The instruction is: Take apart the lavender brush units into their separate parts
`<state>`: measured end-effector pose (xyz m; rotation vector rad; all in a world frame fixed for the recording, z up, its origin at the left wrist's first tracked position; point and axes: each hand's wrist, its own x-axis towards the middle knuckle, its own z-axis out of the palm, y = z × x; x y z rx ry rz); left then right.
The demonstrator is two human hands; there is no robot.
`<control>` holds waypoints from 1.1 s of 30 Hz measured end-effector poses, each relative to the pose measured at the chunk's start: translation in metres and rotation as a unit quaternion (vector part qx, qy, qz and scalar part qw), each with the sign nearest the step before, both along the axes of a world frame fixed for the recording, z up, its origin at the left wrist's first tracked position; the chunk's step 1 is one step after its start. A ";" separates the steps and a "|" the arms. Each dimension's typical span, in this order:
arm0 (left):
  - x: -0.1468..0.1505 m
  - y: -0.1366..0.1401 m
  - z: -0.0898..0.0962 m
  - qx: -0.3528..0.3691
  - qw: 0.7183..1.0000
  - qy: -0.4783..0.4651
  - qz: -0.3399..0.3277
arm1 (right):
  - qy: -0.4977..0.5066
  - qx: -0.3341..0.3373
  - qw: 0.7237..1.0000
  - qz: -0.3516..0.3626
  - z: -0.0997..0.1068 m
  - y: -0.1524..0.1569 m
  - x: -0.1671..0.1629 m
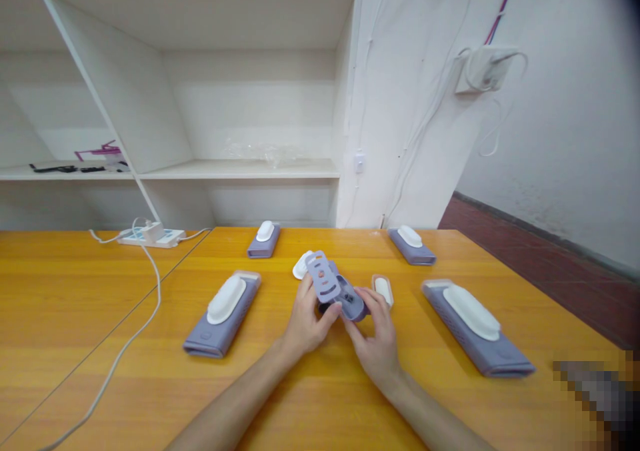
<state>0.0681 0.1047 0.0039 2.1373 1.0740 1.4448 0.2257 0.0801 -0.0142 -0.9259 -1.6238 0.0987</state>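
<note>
Over the middle of the table, my left hand (311,318) and my right hand (374,338) are both closed on one purple-grey plastic device. Its slotted flat panel (323,278) is raised on the left, by my left fingers. The hollow body (353,304) lies tilted, its inside facing up, with dark small parts within; my right fingers grip its right end. Whether panel and body are joined is hard to see. Just behind the device is a white rounded piece (301,266), partly covered by it. Beside my right hand rests a small clear-rimmed white piece (383,290).
Flat purple-grey cases topped by white oval pieces lie around: near left (220,321), far left (263,241), far right (413,244) and near right (477,328). A power strip (153,236) with a white cable (159,284) sits at left. White shelves (240,169) stand behind the table.
</note>
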 end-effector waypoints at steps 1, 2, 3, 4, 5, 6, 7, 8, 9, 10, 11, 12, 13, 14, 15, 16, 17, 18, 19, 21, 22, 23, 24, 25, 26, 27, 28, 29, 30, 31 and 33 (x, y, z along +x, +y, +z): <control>0.001 -0.001 0.003 -0.003 1.000 0.002 0.011 | 0.000 -0.001 1.000 -0.002 0.000 0.000 0.000; 0.003 -0.001 0.006 -0.005 1.000 0.003 0.021 | -0.003 -0.002 1.000 -0.003 0.000 0.000 0.000; 0.004 -0.001 0.009 -0.007 1.000 0.004 0.024 | -0.007 -0.002 1.000 -0.003 0.000 0.000 0.001; 0.006 -0.001 0.013 -0.009 1.000 0.006 0.019 | -0.011 -0.002 1.000 -0.004 0.001 0.000 0.000; 0.008 -0.001 0.016 -0.011 1.000 0.005 0.007 | -0.014 -0.002 1.000 -0.005 0.001 0.000 0.000; 0.009 -0.001 0.020 -0.015 1.000 -0.001 -0.006 | -0.014 -0.001 1.000 -0.006 0.002 -0.001 0.000; 0.010 0.000 0.024 -0.024 1.000 -0.012 -0.017 | -0.013 -0.001 1.000 -0.008 0.003 -0.001 -0.001; 0.011 0.001 0.028 -0.036 0.999 -0.023 -0.027 | -0.010 -0.002 1.000 -0.011 0.004 -0.001 -0.001; 0.011 0.003 0.032 -0.053 0.997 -0.032 -0.037 | -0.006 -0.005 1.000 -0.015 0.005 -0.001 -0.002; 0.011 0.005 0.035 -0.072 0.996 -0.038 -0.045 | -0.002 -0.009 1.000 -0.019 0.006 -0.001 -0.002; 0.011 0.007 0.039 -0.091 0.994 -0.041 -0.053 | 0.001 -0.015 1.000 -0.023 0.007 -0.001 -0.003; 0.010 0.009 0.041 -0.109 0.991 -0.040 -0.062 | 0.003 -0.020 0.999 -0.026 0.008 -0.001 -0.003; 0.010 0.011 0.044 -0.125 0.989 -0.040 -0.067 | 0.003 -0.025 0.999 -0.030 0.008 0.000 -0.003; 0.011 0.013 0.045 -0.139 0.987 -0.042 -0.070 | 0.003 -0.026 0.999 -0.035 0.009 0.001 -0.003; 0.012 0.015 0.046 -0.150 0.985 -0.046 -0.071 | 0.002 -0.025 0.999 -0.040 0.010 0.002 -0.003; 0.013 0.016 0.047 -0.158 0.984 -0.051 -0.071 | 0.001 -0.025 0.999 -0.046 0.011 0.003 -0.003; 0.016 0.018 0.046 -0.163 0.983 -0.056 -0.070 | 0.000 -0.024 0.998 -0.051 0.011 0.004 -0.002; 0.019 0.019 0.046 -0.165 0.982 -0.063 -0.068 | -0.002 -0.024 0.998 -0.057 0.011 0.005 -0.002; 0.022 0.021 0.045 -0.166 0.982 -0.070 -0.066 | -0.005 -0.025 0.998 -0.062 0.011 0.006 -0.002; 0.025 0.026 0.047 -0.173 0.978 -0.096 -0.060 | -0.010 -0.024 0.997 -0.072 0.010 0.007 0.000; 0.025 0.030 0.050 -0.183 0.974 -0.125 -0.053 | -0.014 -0.020 0.997 -0.077 0.009 0.007 0.000; 0.023 0.035 0.055 -0.190 0.967 -0.163 -0.043 | -0.019 -0.015 0.997 -0.080 0.008 0.007 0.001; 0.018 0.041 0.062 -0.194 0.958 -0.210 -0.028 | -0.024 -0.011 0.996 -0.081 0.007 0.006 0.001; 0.011 0.047 0.070 -0.192 0.947 -0.256 -0.011 | -0.027 -0.007 0.996 -0.083 0.007 0.005 0.002; 0.002 0.053 0.080 -0.163 0.945 -0.282 0.007 | -0.028 -0.005 0.996 -0.084 0.006 0.004 0.003; -0.008 0.058 0.090 -0.135 0.946 -0.294 0.022 | -0.026 -0.007 0.996 -0.085 0.006 0.003 0.004; -0.017 0.062 0.099 -0.127 0.947 -0.292 0.035 | -0.020 -0.009 0.996 -0.086 0.007 0.002 0.005; -0.026 0.064 0.108 -0.136 0.950 -0.276 0.044 | -0.010 -0.011 0.996 -0.088 0.007 0.003 0.005; -0.034 0.065 0.114 -0.153 0.953 -0.258 0.051 | 0.000 -0.015 0.996 -0.089 0.008 0.004 0.006; -0.040 0.064 0.118 -0.175 0.953 -0.241 0.055 | 0.012 -0.020 0.996 -0.090 0.007 0.005 0.007; -0.045 0.059 0.119 -0.214 0.951 -0.219 0.051 | 0.037 -0.030 0.994 -0.097 0.005 0.009 0.008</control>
